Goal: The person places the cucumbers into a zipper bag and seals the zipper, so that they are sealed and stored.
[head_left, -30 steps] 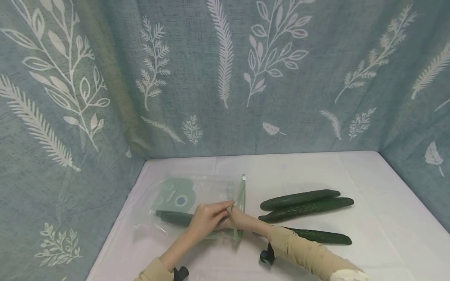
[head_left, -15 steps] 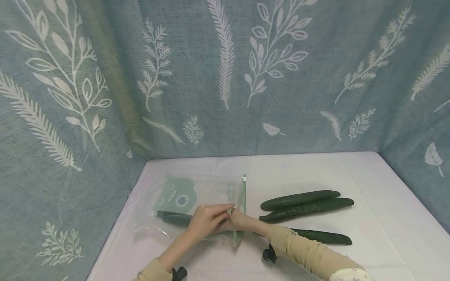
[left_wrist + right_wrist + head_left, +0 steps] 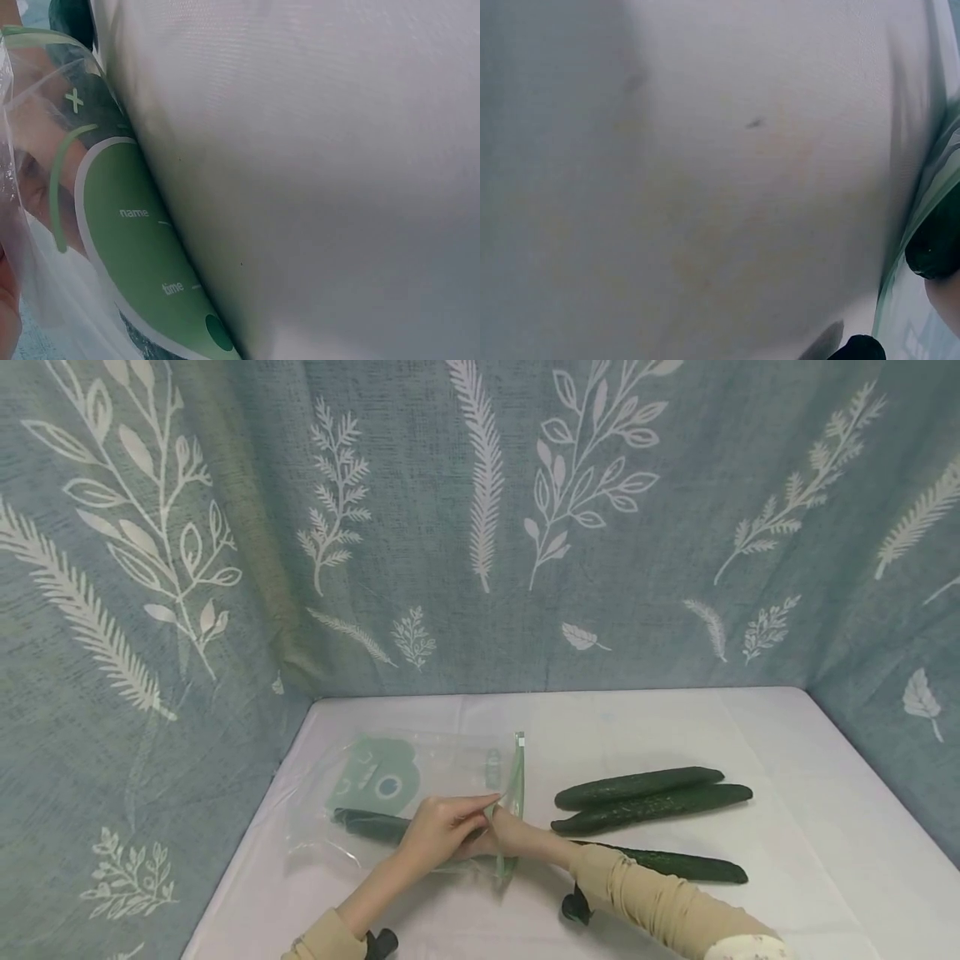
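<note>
A clear zip bag (image 3: 457, 760) with a green printed label lies on the table, its mouth facing right. One dark green cucumber (image 3: 371, 825) is inside it, lying along the near side. My left hand (image 3: 438, 831) crosses over the bag and pinches the edge of its mouth between thumb and fingers. My right hand (image 3: 512, 832) reaches into the mouth and holds the cucumber's near end; its fingertips are hidden behind the left hand. In the right wrist view, that cucumber end (image 3: 934, 240) shows beside the skin of the hand, within the green bag rim.
To the right lie two cucumbers side by side, a rear one (image 3: 637, 787) and a front one (image 3: 660, 808). A third cucumber (image 3: 686, 865) lies nearer, partly behind the right forearm. The white-covered table (image 3: 817, 827) is bordered by a patterned blue-green curtain (image 3: 420, 527).
Both hands keep their places at the bag mouth. The whole scene shifts slightly with the head camera; the cucumbers stay where they lie.
</note>
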Demonstrator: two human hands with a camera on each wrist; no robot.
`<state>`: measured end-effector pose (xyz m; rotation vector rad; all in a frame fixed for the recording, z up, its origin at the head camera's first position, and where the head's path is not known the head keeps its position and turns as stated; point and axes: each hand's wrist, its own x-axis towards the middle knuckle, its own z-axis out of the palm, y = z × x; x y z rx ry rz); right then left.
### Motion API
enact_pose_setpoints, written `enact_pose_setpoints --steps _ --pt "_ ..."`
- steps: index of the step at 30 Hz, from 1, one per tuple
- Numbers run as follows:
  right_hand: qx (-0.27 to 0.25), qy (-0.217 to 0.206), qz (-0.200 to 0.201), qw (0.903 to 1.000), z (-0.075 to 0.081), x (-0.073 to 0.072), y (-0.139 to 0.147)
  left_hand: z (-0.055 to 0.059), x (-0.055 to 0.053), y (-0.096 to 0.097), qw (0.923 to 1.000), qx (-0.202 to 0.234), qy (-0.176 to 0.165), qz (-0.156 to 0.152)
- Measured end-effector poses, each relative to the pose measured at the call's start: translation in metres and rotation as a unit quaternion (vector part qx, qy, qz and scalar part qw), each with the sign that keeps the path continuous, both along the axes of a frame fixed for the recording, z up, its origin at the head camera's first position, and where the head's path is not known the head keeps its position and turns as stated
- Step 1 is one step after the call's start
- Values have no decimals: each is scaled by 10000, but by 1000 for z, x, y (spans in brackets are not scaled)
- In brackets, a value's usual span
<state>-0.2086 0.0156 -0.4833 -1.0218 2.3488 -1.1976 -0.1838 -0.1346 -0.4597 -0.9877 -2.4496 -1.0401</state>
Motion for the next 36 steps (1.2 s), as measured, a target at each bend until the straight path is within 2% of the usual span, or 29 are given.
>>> enact_pose_setpoints --steps 6,10,15,27,36 --pt "163 -118 -259 9995 1 2 5 -2 2 -2 9998 51 -193 6" --pt "60 -99 -123 9999 -3 0 10 -3 3 -1 9998 9 -151 107" --pt "-9 -333 -2 9994 -8 -4 20 -2 3 1 9998 -11 -122 132" --pt "228 116 -105 9996 -2 0 44 -3 3 1 9998 -108 -134 118" --pt "-89 -98 -142 9998 3 7 70 -5 5 1 9997 -197 -91 73"
